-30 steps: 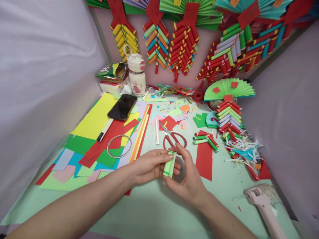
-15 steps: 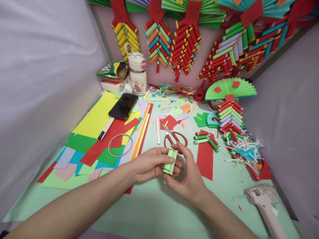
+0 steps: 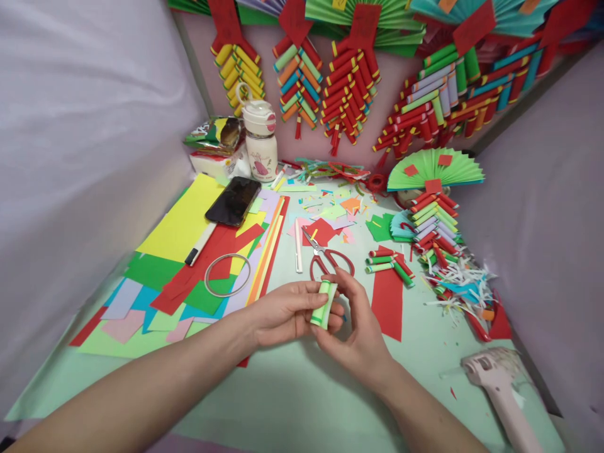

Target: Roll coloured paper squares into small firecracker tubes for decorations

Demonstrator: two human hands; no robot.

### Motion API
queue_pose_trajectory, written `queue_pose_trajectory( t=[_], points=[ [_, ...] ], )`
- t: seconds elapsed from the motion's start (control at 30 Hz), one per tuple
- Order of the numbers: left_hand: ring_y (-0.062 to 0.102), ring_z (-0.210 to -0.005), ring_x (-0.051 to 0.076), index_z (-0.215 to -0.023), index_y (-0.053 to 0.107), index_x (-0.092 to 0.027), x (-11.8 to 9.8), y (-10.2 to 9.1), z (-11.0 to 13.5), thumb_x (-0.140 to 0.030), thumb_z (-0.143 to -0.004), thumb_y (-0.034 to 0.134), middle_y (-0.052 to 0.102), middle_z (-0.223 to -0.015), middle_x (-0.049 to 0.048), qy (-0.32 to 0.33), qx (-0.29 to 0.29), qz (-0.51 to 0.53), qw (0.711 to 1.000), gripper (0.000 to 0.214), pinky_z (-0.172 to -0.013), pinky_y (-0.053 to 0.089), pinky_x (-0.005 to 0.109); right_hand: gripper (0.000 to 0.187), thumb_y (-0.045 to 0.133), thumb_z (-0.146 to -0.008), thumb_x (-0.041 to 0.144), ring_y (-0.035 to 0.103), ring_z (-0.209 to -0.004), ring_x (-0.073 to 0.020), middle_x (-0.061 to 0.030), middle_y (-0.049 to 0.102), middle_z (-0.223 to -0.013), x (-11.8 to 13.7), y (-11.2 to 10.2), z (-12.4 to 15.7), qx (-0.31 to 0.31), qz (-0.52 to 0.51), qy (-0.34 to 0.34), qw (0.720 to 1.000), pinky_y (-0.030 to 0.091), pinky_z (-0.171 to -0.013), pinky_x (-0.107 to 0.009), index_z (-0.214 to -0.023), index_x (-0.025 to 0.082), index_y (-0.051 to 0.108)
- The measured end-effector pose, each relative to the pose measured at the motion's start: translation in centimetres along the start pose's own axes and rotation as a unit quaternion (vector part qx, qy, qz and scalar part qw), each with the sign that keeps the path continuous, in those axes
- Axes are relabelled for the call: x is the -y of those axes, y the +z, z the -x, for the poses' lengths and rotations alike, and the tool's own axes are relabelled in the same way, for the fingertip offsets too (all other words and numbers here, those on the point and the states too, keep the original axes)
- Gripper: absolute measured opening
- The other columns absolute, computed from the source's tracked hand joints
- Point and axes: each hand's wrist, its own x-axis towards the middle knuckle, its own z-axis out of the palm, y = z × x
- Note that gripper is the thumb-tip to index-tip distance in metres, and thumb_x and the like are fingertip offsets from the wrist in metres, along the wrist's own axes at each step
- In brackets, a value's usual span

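Near one pair of scissors, left-hand fingers and right-hand fingers grip one green roll.

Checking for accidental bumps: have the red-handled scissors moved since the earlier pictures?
No; the red-handled scissors keep the same place beside the white pen.

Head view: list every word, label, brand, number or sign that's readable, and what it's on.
None reads clearly.
White bottle: script and smaller print, too blurred.
Dark green packet: white lettering, too blurred.
Box beneath it: small marks, unreadable.
Red hanging tag: faint dark marks, possibly writing.
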Motion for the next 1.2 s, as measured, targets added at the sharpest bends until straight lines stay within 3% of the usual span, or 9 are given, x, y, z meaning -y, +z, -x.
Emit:
queue_pose_trajectory(
  t=[0.17,0.4,0.77,1.0,1.2],
  points=[
    [0.065,-0.076,0.014,-0.097,0.063,-0.012,0.08,0.16,-0.16,-0.021,-0.081,0.064,0.066,-0.089,0.0084,0.038,-0.062,-0.023,0.997,0.018,-0.069,0.052,0.026,0.083,0.064,-0.071,0.017,0.040,-0.128,-0.0244,-0.0096,0.038,-0.139,0.20,-0.47,-0.29,0.014,0.033,-0.011,0.999,0.038,-0.105,-0.042,-0.142,0.026,0.021],
    [0.066,-0.077,0.014,-0.109,0.060,-0.014,-0.03,0.51,0.06,-0.021,-0.079,0.066,0.067,-0.090,0.0087,0.025,-0.069,-0.048,0.996,0.031,-0.067,0.051,0.024,0.083,0.062,-0.072,0.016,0.043,-0.124,-0.0233,-0.0102,0.043,-0.133,-0.06,-0.48,-0.32,0.012,0.019,0.011,1.000,0.042,-0.102,-0.041,-0.143,0.026,0.019],
    [0.068,-0.081,0.018,-0.111,0.058,-0.015,-0.10,0.46,0.35,-0.020,-0.084,0.060,0.069,-0.093,0.0100,-0.007,0.009,0.036,0.999,0.027,-0.077,0.051,0.030,0.087,0.063,-0.069,0.015,0.043,-0.123,-0.0262,-0.0119,0.041,-0.133,0.12,-0.48,0.09,0.000,-0.024,-0.021,0.999,0.040,-0.104,-0.045,-0.144,0.024,0.018],
    [0.068,-0.079,0.017,-0.106,0.060,-0.014,0.09,0.31,0.28,-0.021,-0.082,0.063,0.069,-0.094,0.0100,0.002,-0.002,-0.002,1.000,0.024,-0.075,0.051,0.029,0.085,0.063,-0.069,0.015,0.042,-0.125,-0.0257,-0.0112,0.041,-0.133,0.39,-0.47,-0.02,0.006,0.012,-0.038,0.999,0.039,-0.104,-0.045,-0.142,0.025,0.021],
    [0.068,-0.080,0.017,-0.113,0.058,-0.014,0.07,0.43,0.30,-0.017,-0.083,0.060,0.069,-0.092,0.0104,0.008,0.022,0.035,0.999,0.030,-0.079,0.050,0.031,0.084,0.063,-0.071,0.015,0.043,-0.125,-0.0253,-0.0110,0.042,-0.134,0.47,-0.43,0.04,0.001,-0.014,-0.024,1.000,0.040,-0.103,-0.045,-0.143,0.026,0.021]
  ],
)
